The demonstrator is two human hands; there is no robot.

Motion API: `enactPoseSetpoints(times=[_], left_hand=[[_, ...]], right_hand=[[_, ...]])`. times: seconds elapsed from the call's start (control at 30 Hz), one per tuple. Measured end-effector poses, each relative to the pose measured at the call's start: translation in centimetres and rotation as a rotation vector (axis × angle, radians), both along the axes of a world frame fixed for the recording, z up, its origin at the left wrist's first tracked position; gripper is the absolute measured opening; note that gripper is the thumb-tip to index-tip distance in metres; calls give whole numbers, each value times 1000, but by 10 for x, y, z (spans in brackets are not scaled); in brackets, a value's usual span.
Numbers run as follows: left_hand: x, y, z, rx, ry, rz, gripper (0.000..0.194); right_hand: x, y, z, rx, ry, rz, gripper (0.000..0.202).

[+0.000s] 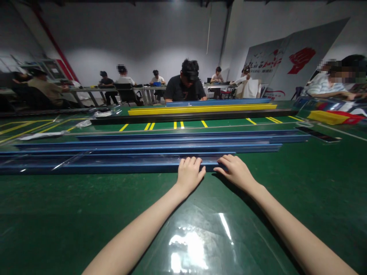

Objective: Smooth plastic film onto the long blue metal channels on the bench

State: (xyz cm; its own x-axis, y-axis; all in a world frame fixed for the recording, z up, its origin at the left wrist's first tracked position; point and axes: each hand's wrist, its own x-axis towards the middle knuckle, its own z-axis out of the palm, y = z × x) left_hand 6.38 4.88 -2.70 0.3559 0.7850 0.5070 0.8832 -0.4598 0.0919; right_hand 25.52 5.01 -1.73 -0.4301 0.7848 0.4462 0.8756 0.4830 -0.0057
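We see the nearest blue channel point(114, 168) lying on the green table point(71, 217), its long axis running left to right, its right end at our right hand point(236, 172). Our left hand point(189, 172) curls over its near wall; whether either pinches, we cannot tell.

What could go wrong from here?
The left hand and right hand are close together near the right end of the near blue strip, so its left part, running out of view, might swing unnoticed. Pushed forward, it could knock the blue strips behind it. Those, sliding right, might nudge the dark flat object.
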Motion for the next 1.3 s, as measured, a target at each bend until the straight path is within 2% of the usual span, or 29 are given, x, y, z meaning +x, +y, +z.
enactPoseSetpoints(times=[0.33, 0.73, 1.03, 1.3], left_hand=[[-7, 3, 25, -165, 152, -19, 17], [-29, 12, 42, -238, 323, -16, 18], [-33, 14, 46, -267, 378, -2, 26], [-35, 18, 41, -223, 399, 1, 35]], right_hand=[[-8, 4, -9, -57, 61, 38, 11], [-10, 4, -10, -48, 110, -20, 9], [-11, 3, -9, -28, 76, -54, 11], [-9, 5, -11, -33, 24, -41, 10]])
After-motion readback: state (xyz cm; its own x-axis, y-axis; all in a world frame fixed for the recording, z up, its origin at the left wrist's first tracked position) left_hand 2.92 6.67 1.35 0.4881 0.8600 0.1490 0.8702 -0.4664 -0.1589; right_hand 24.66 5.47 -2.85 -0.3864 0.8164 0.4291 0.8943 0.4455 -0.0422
